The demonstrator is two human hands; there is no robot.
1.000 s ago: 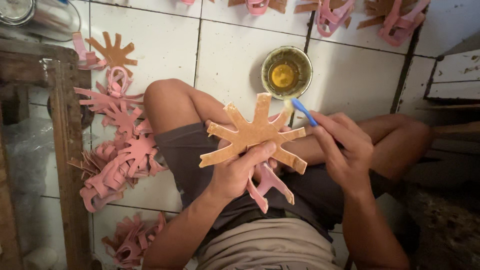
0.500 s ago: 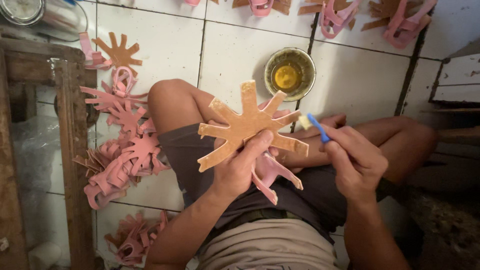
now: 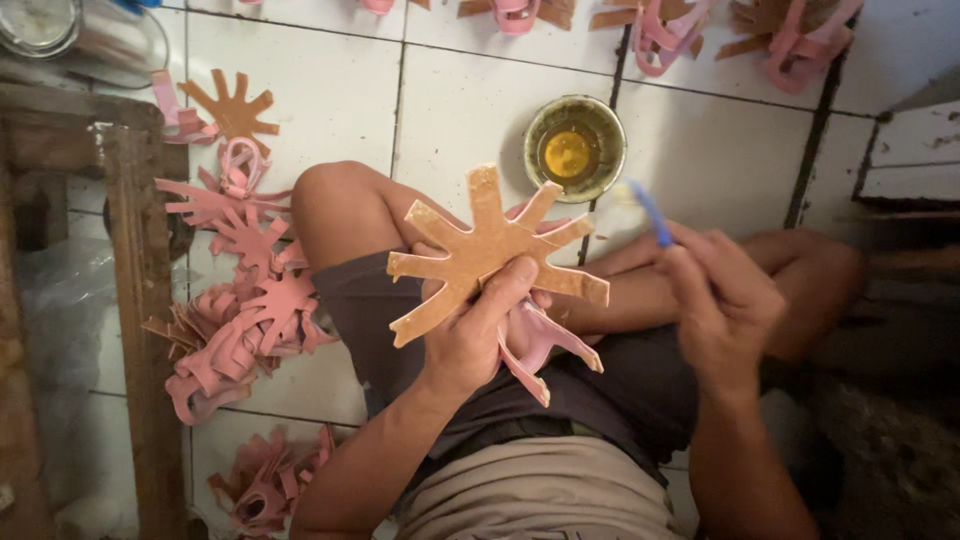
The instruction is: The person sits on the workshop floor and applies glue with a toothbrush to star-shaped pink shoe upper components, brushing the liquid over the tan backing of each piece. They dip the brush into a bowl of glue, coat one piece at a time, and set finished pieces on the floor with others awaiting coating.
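My left hand (image 3: 478, 340) grips a tan, star-shaped cut-out with several flat arms (image 3: 480, 250), held tan side up over my lap; pink strips of the same kind (image 3: 545, 345) hang beneath it. My right hand (image 3: 722, 300) holds a small brush with a blue handle (image 3: 652, 212), its blurred tip pointing up toward a round tin of yellow glue (image 3: 573, 148) on the tiled floor. The brush is apart from the cut-out, to its right.
A heap of pink cut-outs (image 3: 240, 300) lies on the white tiles left of my knee, with more (image 3: 262, 485) near my left elbow. Further pink and tan pieces (image 3: 680, 25) line the top edge. A wooden frame (image 3: 130, 300) stands at the left.
My right hand lifted the brush off the cut-out and swung it right and up toward the glue tin. My left hand tilted the cut-out slightly.
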